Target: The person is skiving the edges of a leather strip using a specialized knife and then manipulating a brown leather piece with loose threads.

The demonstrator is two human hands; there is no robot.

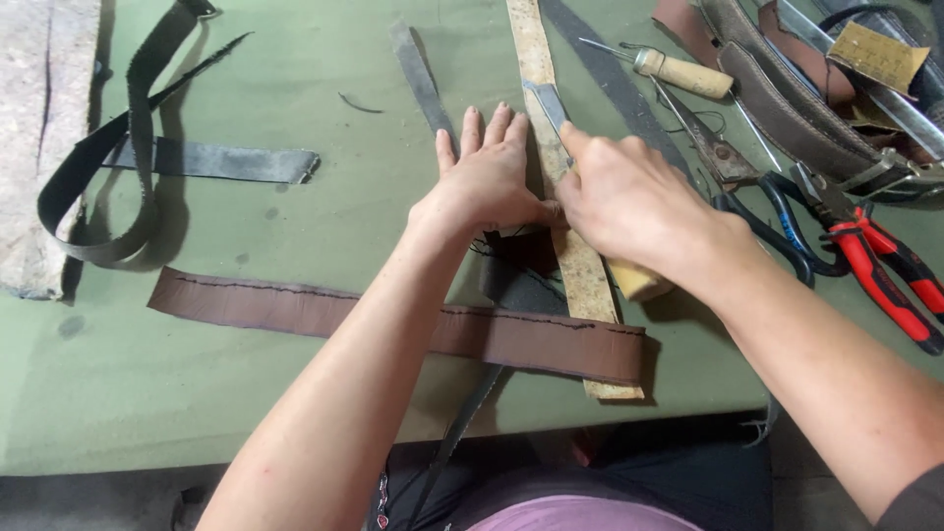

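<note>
At the far left we see a strip of grey felt-like material (44, 147) along the edge of the green table (246, 413). Just beside it a dark webbing strap (138, 128) loops and curls, crossing a flat grey strap (226, 162) that lies level on the cloth. Below these a long brown leather strap (295, 307) with a stitched line runs across the table, passing under our left forearm and ending near the table's front edge on the right.

In the middle our left hand (484, 182) lies flat, palm down, fingers spread and pointing away from us. It presses on a dark grey strip (418, 79) that slants off toward the top, with its thumb side touching the pale tan leather strip (580, 270). This tan strip runs from the top edge down to the near edge, directly between our two hands and over the brown strap.

Our right hand (629, 202) is closed around a knife (553, 108) with a pale wooden handle; the blade rests on the tan strip just beyond the left fingertips. The two hands touch at the thumbs.

Farther right lie an awl with a wooden handle (678, 71), dark scissors (747, 197), red-handled pliers (885, 275), and a heap of brown leather belts (787, 98) by a scrap of yellow sandpaper (877, 54).
</note>
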